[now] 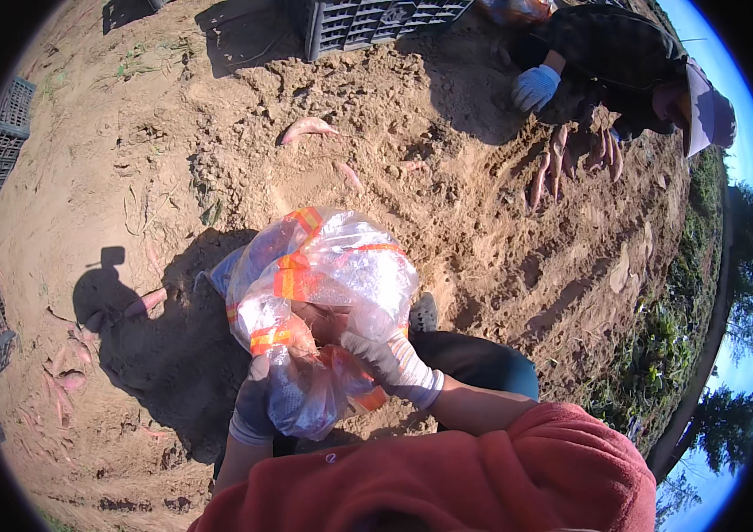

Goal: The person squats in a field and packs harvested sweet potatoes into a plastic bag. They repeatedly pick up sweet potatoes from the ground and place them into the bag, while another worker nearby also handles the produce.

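Observation:
A translucent woven plastic sack [363, 266] with orange stripes bulges in front of me on the soil. Sweet potatoes [323, 322] show through its mouth, which faces my body. My left hand [255, 392], in a work glove, grips the rim of the mouth on the left. The gloved right hand [383, 366] holds the rim on the other side, its fingers partly over the opening. Loose plastic hangs between both hands. Beyond the sack, a sweet potato [308, 128] and a smaller one [350, 175] lie on the dirt.
A plastic crate [383, 26] stands at the top, with more crates [0, 143] along the left. Another person's gloved hand [536, 88] is near the ground at upper right, close to several sweet potatoes [557, 159]. More sweet potatoes [60, 382] lie at lower left.

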The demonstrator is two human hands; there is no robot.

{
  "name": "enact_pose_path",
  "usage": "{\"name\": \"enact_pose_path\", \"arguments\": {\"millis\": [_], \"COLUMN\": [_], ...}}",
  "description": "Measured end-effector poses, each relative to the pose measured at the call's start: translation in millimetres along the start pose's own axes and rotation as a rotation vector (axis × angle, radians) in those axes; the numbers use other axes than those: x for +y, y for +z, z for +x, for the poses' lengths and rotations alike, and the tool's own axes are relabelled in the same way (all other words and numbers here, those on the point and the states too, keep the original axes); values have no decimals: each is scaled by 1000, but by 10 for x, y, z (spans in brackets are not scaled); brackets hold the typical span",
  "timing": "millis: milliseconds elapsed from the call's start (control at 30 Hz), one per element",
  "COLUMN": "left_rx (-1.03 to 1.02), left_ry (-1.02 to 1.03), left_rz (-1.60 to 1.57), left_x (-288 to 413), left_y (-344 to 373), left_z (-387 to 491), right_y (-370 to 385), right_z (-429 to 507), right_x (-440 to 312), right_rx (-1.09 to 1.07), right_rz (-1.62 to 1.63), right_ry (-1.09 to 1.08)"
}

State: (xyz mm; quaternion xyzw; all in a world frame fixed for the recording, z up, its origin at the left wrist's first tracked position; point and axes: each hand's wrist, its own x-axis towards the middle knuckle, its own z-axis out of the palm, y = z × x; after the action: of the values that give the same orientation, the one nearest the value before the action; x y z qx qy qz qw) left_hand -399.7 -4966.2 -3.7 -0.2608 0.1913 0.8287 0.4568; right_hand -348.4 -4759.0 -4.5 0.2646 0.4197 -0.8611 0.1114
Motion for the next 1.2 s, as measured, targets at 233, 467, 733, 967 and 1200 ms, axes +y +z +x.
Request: {"name": "enact_pose_path", "arguments": {"millis": [233, 467, 733, 967, 1200], "left_rx": [-6, -110, -195, 82, -51], "left_ry": [314, 449, 485, 491, 393], "left_rz": [314, 468, 786, 517, 651], "left_x": [-201, 43, -625, -742, -375], "left_y": [-35, 88, -50, -56, 91], "left_z": [34, 0, -439, -483, -514], "right_y": [-159, -343, -621, -1001, -1126], "right_z": [-507, -637, -1526, -1429, -1114], "right_x": [-373, -460, -258, -57, -392], "right_rx": [-39, -127, -174, -292, -385], "right_rz": [151, -139, 32, 309, 68], "right_ry": [42, -321, -404, -164, -818]}}
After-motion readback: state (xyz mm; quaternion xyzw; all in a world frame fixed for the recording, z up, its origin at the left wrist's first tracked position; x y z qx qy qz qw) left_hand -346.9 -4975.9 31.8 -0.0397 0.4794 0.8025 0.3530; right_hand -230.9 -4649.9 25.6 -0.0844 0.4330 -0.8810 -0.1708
